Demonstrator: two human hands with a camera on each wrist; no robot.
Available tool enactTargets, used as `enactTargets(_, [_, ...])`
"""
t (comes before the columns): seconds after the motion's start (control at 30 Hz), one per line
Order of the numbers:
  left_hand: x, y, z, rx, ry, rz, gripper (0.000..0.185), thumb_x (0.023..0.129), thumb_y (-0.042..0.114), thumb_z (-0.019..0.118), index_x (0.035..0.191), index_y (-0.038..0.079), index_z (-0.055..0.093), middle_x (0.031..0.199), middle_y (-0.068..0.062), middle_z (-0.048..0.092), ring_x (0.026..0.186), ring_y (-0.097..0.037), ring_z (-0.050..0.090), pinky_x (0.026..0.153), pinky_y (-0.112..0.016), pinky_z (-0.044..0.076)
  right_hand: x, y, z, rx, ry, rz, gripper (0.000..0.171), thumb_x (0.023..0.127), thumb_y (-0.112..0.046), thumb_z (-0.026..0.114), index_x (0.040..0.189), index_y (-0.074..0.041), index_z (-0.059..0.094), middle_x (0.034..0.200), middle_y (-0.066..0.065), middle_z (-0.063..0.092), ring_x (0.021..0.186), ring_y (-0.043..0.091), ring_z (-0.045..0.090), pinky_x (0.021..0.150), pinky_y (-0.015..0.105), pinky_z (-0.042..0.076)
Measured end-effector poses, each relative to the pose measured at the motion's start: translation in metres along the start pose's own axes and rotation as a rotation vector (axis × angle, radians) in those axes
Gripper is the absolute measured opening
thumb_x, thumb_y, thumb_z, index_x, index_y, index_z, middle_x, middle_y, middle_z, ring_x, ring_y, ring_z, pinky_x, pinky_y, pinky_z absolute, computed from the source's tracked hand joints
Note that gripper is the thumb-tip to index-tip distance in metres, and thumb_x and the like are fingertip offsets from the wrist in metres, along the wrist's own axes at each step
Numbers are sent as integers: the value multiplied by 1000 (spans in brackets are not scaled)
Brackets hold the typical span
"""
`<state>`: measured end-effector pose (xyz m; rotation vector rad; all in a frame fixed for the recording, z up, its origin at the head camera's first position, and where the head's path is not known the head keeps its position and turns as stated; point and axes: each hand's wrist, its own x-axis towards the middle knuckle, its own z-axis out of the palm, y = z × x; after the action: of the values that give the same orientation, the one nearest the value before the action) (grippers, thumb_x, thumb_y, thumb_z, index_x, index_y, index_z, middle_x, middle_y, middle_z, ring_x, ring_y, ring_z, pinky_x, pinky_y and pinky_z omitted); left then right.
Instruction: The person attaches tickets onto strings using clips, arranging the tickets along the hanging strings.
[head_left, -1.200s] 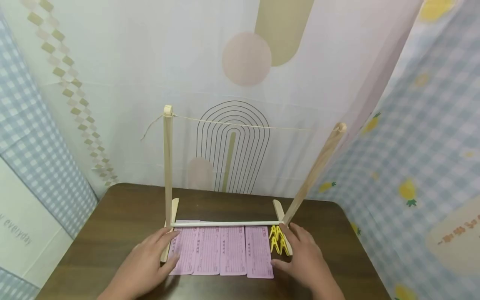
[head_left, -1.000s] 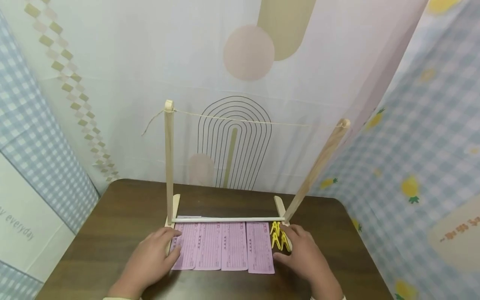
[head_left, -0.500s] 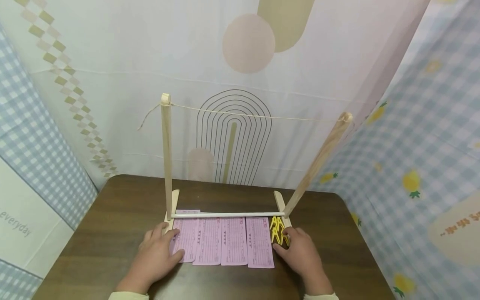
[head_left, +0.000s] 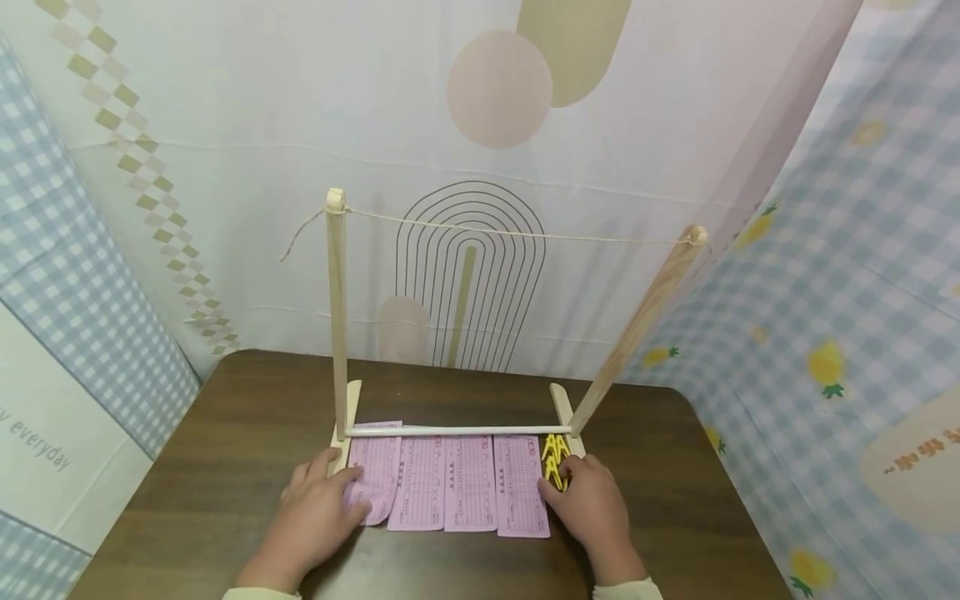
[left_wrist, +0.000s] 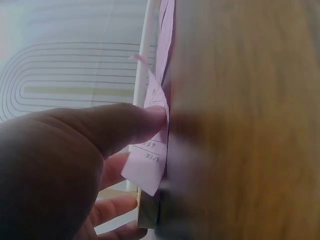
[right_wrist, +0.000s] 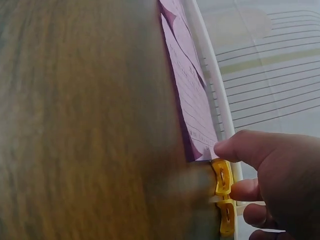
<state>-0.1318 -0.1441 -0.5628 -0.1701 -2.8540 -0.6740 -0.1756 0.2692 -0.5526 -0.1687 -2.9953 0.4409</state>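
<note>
My left hand (head_left: 315, 512) pinches up the leftmost pink slip (head_left: 375, 483) on the table (head_left: 210, 467); my right hand (head_left: 592, 504) closes its grip on a yellow peg (head_left: 553, 473). Next, I judge, lift both toward the string (head_left: 510, 233)

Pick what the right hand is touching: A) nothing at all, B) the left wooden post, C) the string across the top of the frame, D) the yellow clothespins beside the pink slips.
D: the right hand has its fingers on the yellow clothespins by the rightmost of the pink slips.
</note>
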Motion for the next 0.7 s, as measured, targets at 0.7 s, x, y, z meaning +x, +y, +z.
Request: enactTargets(0.7, [-5,11,-6,-93,54,36,52,74,-2,83,125,8,74,114,-10,64,99,-23,64,91,-46,55,5,6,-3,325,-40,96,20,76,-22,80,87,-13,66,75,-1,59,67,15,52,60,29,42])
